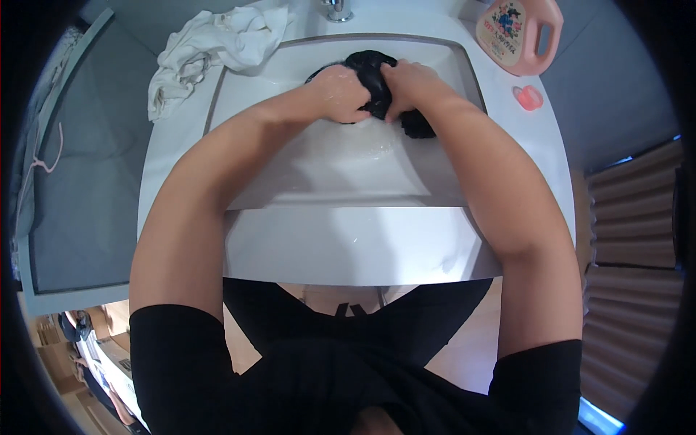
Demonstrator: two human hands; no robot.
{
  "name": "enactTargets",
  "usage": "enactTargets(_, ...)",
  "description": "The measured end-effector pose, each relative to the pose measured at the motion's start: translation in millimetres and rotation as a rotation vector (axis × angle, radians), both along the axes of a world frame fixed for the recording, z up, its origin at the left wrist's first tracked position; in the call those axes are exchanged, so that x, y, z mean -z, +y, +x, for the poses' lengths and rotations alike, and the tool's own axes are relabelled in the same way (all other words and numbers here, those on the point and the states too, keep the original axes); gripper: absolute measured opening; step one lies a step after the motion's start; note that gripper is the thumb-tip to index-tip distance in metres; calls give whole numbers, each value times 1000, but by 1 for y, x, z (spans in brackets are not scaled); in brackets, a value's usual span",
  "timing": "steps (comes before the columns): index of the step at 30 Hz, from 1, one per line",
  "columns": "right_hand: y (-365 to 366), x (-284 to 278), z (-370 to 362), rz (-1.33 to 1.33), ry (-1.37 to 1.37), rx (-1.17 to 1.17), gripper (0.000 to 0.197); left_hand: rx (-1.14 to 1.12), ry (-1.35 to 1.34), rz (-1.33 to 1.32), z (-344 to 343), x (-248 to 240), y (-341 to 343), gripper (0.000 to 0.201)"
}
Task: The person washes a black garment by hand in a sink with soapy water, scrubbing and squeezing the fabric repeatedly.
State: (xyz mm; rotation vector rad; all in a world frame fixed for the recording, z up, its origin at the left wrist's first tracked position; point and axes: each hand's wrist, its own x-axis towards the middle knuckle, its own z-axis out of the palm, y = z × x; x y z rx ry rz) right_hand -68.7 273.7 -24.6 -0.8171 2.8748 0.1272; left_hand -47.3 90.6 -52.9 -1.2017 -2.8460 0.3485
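Observation:
A wet black cloth (375,85), bunched up, lies in the far part of the white sink (326,163). It looks like a garment, but its kind does not show. My left hand (339,93) is closed on its left side, wet with some suds on the skin. On the other side, my right hand (415,83) grips the same cloth, thumb at the near side and fingers toward the top. A loose part of the cloth hangs down below my right hand onto the basin wall. Small bubbles dot the basin surface near the hands.
A crumpled white cloth (214,51) lies on the counter's left, partly over the sink rim. The chrome faucet (338,10) stands at the back. At the far right are a pink detergent bottle (519,36) and a pink cap (528,98). A glass panel (90,174) stands left.

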Motion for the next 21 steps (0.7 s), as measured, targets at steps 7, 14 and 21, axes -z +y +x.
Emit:
enactTargets(7,4,-12,-8,70,-71,112,54,-171,-320,-151,53,-58,-26,31)
enactTargets(14,-10,-3,6,118,-88,-93,47,-86,-277,187,106,-41,-59,58)
enactTargets(21,-31,20,16,71,-613,-318,68,-296,-157,285,110,-9,-50,97)
